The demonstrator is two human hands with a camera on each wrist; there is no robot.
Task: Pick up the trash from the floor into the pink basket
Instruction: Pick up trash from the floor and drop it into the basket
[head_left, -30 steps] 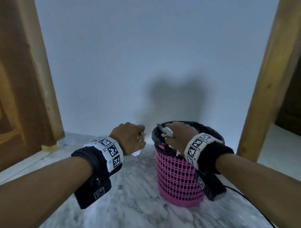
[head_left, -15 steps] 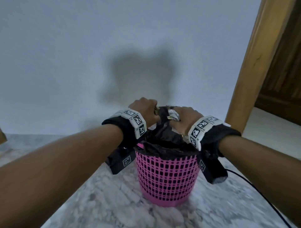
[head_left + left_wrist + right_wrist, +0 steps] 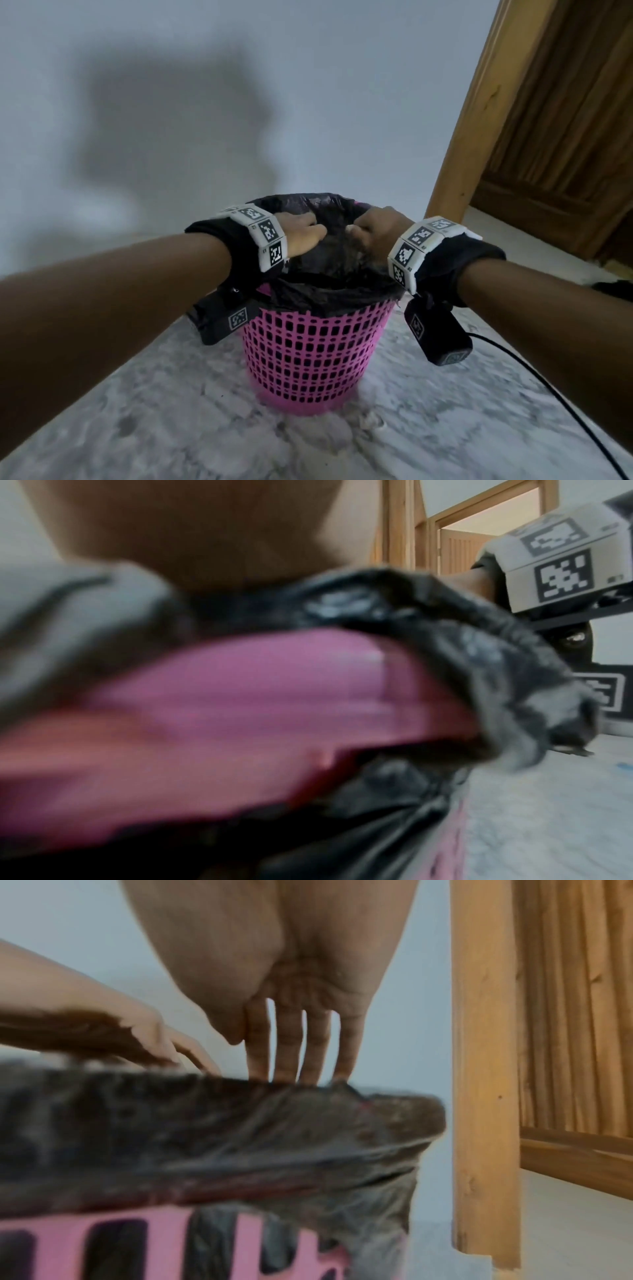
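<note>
You stand on a gray and white marble floor (image 3: 144,421). In front of you is a plain pale wall (image 3: 308,85) with a soft dark shadow (image 3: 178,126) on it. To your right is a light wooden door frame (image 3: 476,113), and next to it a darker brown wooden door (image 3: 575,137). A thin black cable (image 3: 555,394) lies across the floor on your right.

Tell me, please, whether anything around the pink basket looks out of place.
The black plastic liner sits unevenly on the pink lattice basket: bunched in front, pink rim bare at its left. A small whitish scrap, possibly leftover trash, lies on the grey marble floor just before the basket.
</note>
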